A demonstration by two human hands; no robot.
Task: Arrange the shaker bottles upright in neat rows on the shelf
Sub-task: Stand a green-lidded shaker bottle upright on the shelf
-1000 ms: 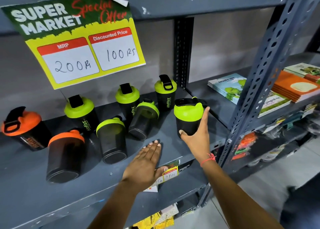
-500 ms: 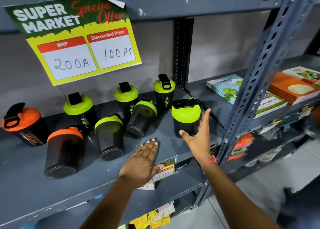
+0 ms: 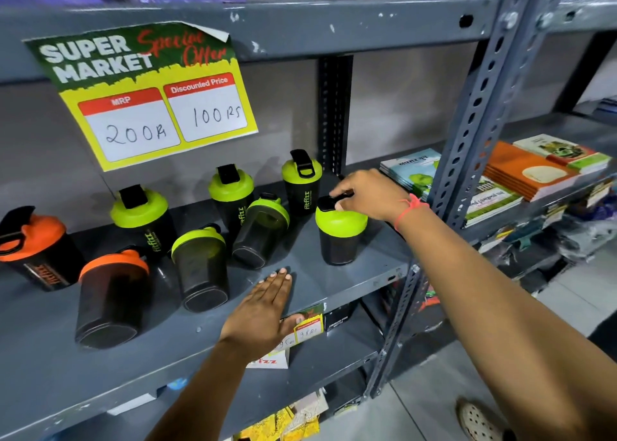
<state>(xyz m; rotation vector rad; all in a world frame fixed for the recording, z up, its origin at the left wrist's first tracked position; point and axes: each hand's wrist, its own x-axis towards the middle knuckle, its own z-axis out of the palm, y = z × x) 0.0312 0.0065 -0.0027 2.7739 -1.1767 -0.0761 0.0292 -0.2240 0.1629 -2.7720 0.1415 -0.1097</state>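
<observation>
Several black shaker bottles with green or orange lids stand and lie on the grey shelf (image 3: 350, 283). The front right green-lid bottle (image 3: 340, 237) stands upright, and my right hand (image 3: 367, 195) pinches the black cap on its lid from above. Three green-lid bottles stand upright at the back (image 3: 143, 220) (image 3: 232, 195) (image 3: 302, 180). Two green-lid bottles (image 3: 200, 267) (image 3: 262, 230) and an orange-lid bottle (image 3: 112, 293) lean or lie tilted, bases toward me. Another orange-lid bottle (image 3: 36, 247) leans at the far left. My left hand (image 3: 263, 310) rests flat, fingers together, on the shelf's front edge.
A yellow price sign (image 3: 150, 97) hangs from the shelf above, over the back bottles. A perforated metal upright (image 3: 467, 133) stands right of the bottles. Books (image 3: 534, 170) lie on the neighbouring shelf to the right. Price tags (image 3: 307, 327) hang on the shelf's front lip.
My right hand has let go of the front right bottle's side and moved up onto its lid cap. The left hand stays flat on the shelf edge.
</observation>
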